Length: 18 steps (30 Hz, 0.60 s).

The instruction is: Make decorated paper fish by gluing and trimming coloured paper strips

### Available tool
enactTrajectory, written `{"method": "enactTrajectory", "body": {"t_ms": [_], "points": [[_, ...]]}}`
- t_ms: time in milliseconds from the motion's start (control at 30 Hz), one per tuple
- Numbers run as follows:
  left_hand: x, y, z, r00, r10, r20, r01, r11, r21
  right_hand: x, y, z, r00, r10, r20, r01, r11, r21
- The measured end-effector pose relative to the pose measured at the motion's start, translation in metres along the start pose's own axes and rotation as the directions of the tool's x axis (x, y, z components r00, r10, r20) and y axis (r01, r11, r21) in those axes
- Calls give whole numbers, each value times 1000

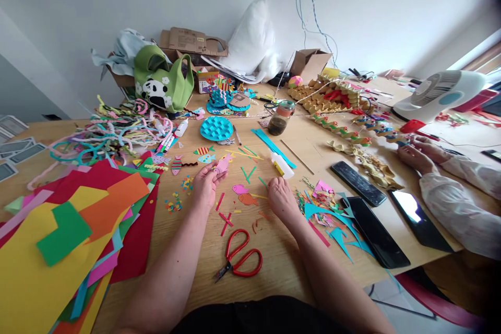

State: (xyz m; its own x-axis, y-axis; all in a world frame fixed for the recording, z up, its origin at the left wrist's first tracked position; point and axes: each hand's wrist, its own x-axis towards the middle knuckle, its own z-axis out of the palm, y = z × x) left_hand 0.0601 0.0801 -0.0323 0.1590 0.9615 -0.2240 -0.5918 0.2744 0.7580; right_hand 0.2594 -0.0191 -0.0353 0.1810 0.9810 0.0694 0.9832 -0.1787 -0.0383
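My left hand (204, 187) pinched a pink paper fish (221, 164) by its near end, lifted just off the wooden table (274, 250) so the cut-out stayed flat and free of the scraps below. My right hand (280, 195) rested palm down on the table, fingers curled loosely and holding nothing that I could see, with the white glue bottle (282, 165) just beyond its fingertips, likely kept near for reach. Between the hands lay another pink fish (239, 189) and an orange fish (248, 199), touching each other. The red scissors (239, 259) lay set down nearer me, blades shut. Stacked coloured paper sheets (66, 229) filled the near left. At far right, another person's hands (415, 152) worked among paper pieces beside three phones (358, 182).
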Motion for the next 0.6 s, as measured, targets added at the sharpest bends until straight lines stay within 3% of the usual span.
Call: {"method": "enactTrajectory", "body": {"t_ms": [200, 333, 467, 600], "points": [[-1, 2, 2, 1000, -29, 12, 29, 999, -31, 1, 9, 6, 990, 57, -129, -35, 985, 168], [-6, 2, 4, 980, -107, 167, 122, 989, -83, 7, 8, 1, 977, 64, -201, 22, 917, 399], [-11, 0, 5, 935, -205, 290, 238, 968, -82, 17, -8, -12, 986, -5, -165, 107, 781, 615], [-12, -2, 4, 919, -241, 311, 280, 956, -86, 30, -34, -21, 987, -75, -142, 152, 719, 678]]}}
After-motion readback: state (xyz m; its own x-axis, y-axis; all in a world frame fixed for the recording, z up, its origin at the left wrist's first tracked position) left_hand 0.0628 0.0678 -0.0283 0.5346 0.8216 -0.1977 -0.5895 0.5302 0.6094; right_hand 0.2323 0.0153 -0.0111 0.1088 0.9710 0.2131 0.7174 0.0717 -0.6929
